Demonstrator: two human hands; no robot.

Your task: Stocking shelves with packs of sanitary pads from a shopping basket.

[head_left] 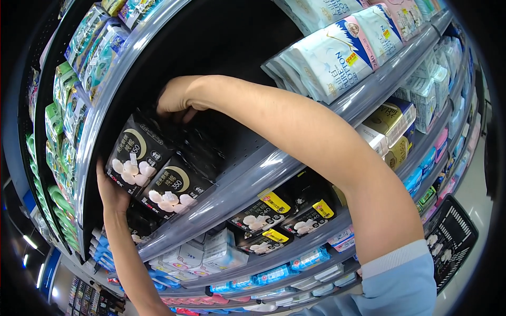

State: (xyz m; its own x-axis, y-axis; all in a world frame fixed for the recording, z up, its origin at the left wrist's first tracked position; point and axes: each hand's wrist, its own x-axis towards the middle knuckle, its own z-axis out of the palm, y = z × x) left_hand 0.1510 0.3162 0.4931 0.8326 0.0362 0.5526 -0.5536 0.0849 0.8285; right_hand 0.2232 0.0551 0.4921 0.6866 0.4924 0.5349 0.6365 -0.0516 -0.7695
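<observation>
Black packs of sanitary pads printed with a moon and cotton balls stand on a shelf at centre left. My left hand (114, 190) holds the lower left side of the left pack (132, 158), thumb pointing up along its edge; the other fingers are mostly hidden. The pack to its right (171, 189) sits close against it. Over the back of these packs bends my right hand (182, 97), its fingers curled down. Whatever those fingers hold is hidden in the dark shelf, next to shiny black wrapping.
Light blue and white pad packs (337, 58) stand on the shelf at upper right. A clear shelf-front strip (253, 181) runs below my right arm, with black packs bearing yellow labels (261, 216) beneath. A black basket (452, 245) with packs inside is at lower right.
</observation>
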